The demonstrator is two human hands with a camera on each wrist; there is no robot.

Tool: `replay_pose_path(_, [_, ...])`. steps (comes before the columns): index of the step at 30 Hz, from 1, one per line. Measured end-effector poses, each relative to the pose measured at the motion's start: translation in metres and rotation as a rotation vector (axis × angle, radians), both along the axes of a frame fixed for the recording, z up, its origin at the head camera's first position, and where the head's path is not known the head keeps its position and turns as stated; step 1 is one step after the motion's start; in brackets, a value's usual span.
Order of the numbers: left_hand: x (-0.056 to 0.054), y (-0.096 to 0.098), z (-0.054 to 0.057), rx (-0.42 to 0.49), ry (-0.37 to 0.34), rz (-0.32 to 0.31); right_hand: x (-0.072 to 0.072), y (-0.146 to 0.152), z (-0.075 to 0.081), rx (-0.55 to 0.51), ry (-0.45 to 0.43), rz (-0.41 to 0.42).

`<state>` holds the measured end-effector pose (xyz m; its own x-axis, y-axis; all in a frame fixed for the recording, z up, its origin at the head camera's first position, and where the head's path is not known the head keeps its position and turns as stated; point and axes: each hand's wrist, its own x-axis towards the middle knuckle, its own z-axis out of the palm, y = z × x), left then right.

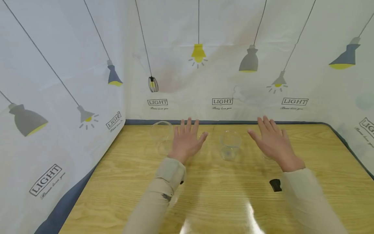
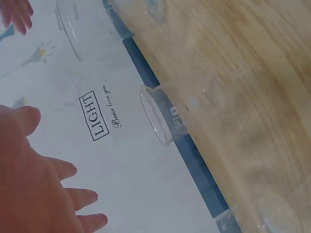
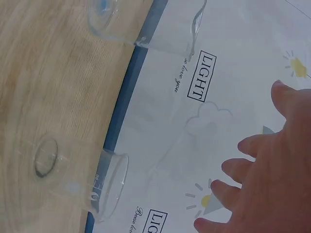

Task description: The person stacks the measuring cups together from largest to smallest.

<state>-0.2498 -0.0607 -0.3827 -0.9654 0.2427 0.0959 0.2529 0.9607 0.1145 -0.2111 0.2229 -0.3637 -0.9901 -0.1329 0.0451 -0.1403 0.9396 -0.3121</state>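
My left hand (image 1: 186, 141) is held over the table with fingers straight and thumb spread, holding nothing. To its left stands a clear glass beaker (image 1: 161, 123), partly behind the hand. Another clear beaker (image 1: 230, 146) stands between my two hands. My right hand (image 1: 274, 143) is likewise stretched out flat, with nothing in it; a further beaker is mostly hidden beneath it. In the left wrist view, a beaker (image 2: 165, 116) with printed marks shows apart from the fingertips. The right wrist view has a marked beaker (image 3: 107, 189) to the left of the fingers.
The wooden table (image 1: 222, 195) ends at a blue-edged white backdrop (image 1: 187, 84) printed with lamps, which also rises on both sides. A small black piece (image 1: 275, 185) shows beside the right sleeve (image 1: 306, 188).
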Motion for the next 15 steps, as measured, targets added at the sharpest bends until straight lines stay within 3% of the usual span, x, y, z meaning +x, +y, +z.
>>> replay_pose_path(6, [0.013,-0.002,-0.003,0.047,0.064,0.006,0.011,-0.004,-0.008,-0.096,0.060,0.005])
replay_pose_path(15, [0.035,0.002,-0.010,0.167,0.080,-0.007,0.023,-0.012,-0.020,-0.273,0.185,0.031])
